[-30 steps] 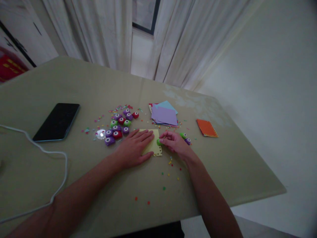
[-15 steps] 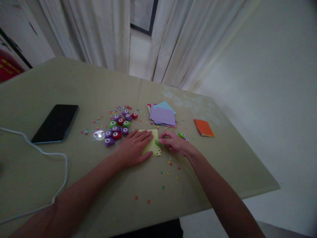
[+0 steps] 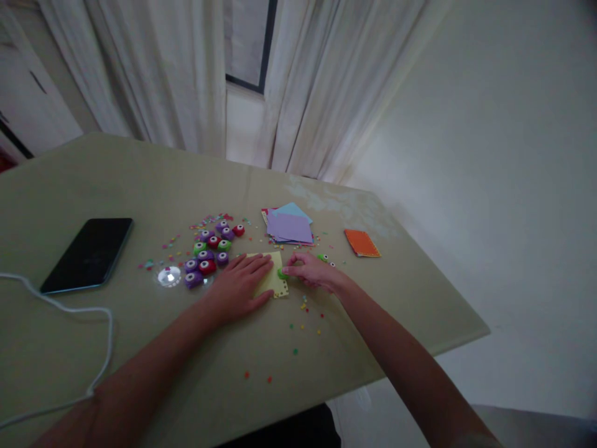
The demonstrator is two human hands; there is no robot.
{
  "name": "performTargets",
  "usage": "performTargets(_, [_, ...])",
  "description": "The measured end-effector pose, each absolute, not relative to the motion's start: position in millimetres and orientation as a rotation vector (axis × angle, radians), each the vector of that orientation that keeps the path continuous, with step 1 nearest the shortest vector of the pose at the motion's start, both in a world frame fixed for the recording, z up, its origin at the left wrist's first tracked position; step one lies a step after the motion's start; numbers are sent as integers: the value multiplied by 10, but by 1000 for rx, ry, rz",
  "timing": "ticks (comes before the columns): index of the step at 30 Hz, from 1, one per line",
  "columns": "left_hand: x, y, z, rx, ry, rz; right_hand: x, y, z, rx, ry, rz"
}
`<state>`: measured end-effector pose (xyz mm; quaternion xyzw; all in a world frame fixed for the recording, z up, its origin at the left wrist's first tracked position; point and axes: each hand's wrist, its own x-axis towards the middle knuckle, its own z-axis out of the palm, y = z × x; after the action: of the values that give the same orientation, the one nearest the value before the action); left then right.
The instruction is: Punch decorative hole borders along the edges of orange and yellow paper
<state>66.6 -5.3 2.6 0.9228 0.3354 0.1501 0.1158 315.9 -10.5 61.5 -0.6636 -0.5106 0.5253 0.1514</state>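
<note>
My left hand [image 3: 237, 287] lies flat, fingers stretched, on a sheet of yellow paper [image 3: 265, 285] and presses it to the table. Punched holes run along the paper's lower right corner and edge. At the right edge of that sheet, my right hand [image 3: 310, 272] grips a small green paper punch [image 3: 282, 273] between thumb and fingers. Just behind the right hand sits another green punch [image 3: 321, 257], partly hidden. Left of the sheet stands a cluster of purple, red and green punches [image 3: 208, 267] with white eye-like buttons.
A stack of coloured paper [image 3: 290, 228] lies at the back, with an orange paper square [image 3: 362, 243] to its right. A black tablet [image 3: 88, 254] and a white cable [image 3: 69, 309] are at the left. Confetti bits [image 3: 295, 351] and a clear round disc [image 3: 168, 276] lie about.
The view has shifted, so everything sits further left and slightly lower. My left hand stays on the yellow paper; my right hand keeps the green punch at its right edge.
</note>
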Motion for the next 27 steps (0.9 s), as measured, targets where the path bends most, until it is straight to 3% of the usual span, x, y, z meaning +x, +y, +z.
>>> performTargets(3, [666,-61,40,2717,986,426,3177,-209,605,-1872,-1421,1472])
performTargets(11, [665,-60,19,2717,979,447,3181,-202,683,-1970,-1594,800])
performTargets(20, [678,-82,111,2673,947,512,2374,371,597,-1483,-2112,490])
performTargets(27, [655,-80,152,2651,925,536,2019,897,416,-1544,-2281,309])
